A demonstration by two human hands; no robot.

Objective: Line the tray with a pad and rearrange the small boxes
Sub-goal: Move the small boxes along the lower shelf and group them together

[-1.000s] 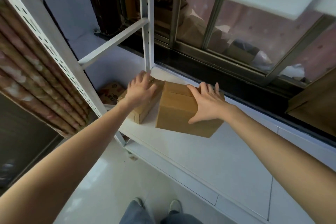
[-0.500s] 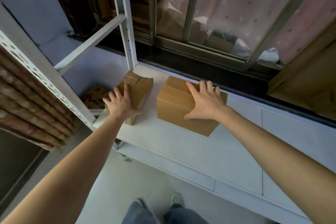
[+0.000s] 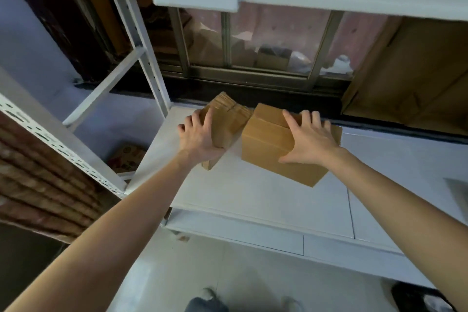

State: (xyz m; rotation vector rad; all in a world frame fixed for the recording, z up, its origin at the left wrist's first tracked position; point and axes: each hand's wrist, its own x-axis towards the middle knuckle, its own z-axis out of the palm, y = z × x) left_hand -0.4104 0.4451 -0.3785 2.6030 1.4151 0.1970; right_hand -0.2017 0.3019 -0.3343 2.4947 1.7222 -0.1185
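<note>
Larger box: a closed brown carton point(image 3: 286, 144) is set on the white shelf surface, at the back, just before the window sill.
Bundle: a tied stack of flat cardboard point(image 3: 228, 119) is stood just left of the larger box, its far corner touching or nearly touching that box.
Right hand: the right hand point(image 3: 310, 143) is laid flat on top of the larger box, fingers spread and thumb down the near face; nothing is clamped, the box is only pressed.
Left hand: the left hand point(image 3: 200, 138) is wrapped round the near left end of the bundle, fingers closed on it.
Step judged: the two items are probably being drawn together or squared up side by side.
How best done: the larger box is best slid rather than lifted, with even pressure from above; the bundle should be held upright so that its sheets are not fanned out.
Surface: the white shelf surface point(image 3: 253, 195) beneath the larger box looks smooth and padded; whether it is the pad cannot be told.
Room: left of the larger box a white perforated rack upright point(image 3: 141, 43) is seen; behind it, a dark-framed window point(image 3: 253, 43); below it, a pale floor.
</note>
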